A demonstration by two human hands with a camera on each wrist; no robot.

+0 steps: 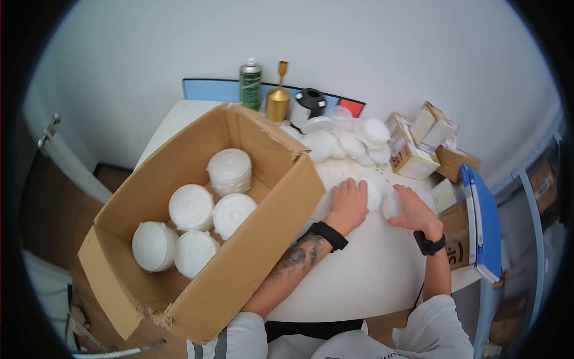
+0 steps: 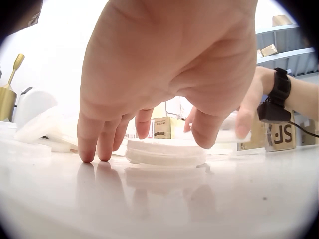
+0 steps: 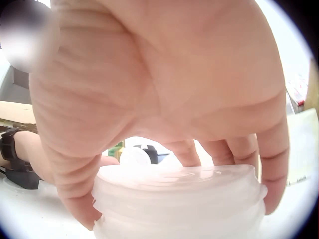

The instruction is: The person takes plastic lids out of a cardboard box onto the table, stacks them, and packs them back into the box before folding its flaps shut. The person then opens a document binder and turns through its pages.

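From over here I see the right hand (image 1: 415, 209) gripping a stack of round, translucent white plastic lids (image 3: 179, 209) between thumb and fingers. Just left of it, the left hand (image 1: 350, 206) arches wide over a shorter white lid stack (image 2: 164, 153) on the glossy white table (image 1: 359, 269); I can't tell whether its thumb touches. Both stacks sit between the near edge and the loose lid heap (image 1: 341, 143) toward the far edge.

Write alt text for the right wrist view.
Close-up of a person's right grip around what looks like a stack of translucent white lids, thumb on the left, fingers on the right and far sides. Behind at left, the other wrist wears a black band.
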